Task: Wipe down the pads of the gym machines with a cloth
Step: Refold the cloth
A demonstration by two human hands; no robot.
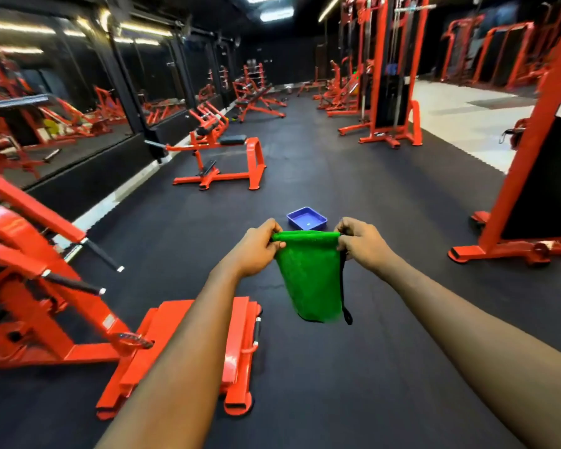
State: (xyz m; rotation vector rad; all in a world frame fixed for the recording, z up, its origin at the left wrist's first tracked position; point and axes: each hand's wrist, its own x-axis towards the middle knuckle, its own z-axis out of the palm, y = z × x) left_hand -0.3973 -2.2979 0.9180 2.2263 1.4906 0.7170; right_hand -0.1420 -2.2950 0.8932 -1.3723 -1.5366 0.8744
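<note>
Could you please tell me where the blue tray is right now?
In the head view, the blue tray sits on the black floor near the centre, just beyond the green cloth that the left hand and right hand hold up.

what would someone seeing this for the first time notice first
The bright green cloth at centre, hanging down from its top edge, which the left hand and right hand pinch at either end. Just beyond it a blue tray sits on the black floor. All around stand red gym machines, the nearest at the lower left.
</note>
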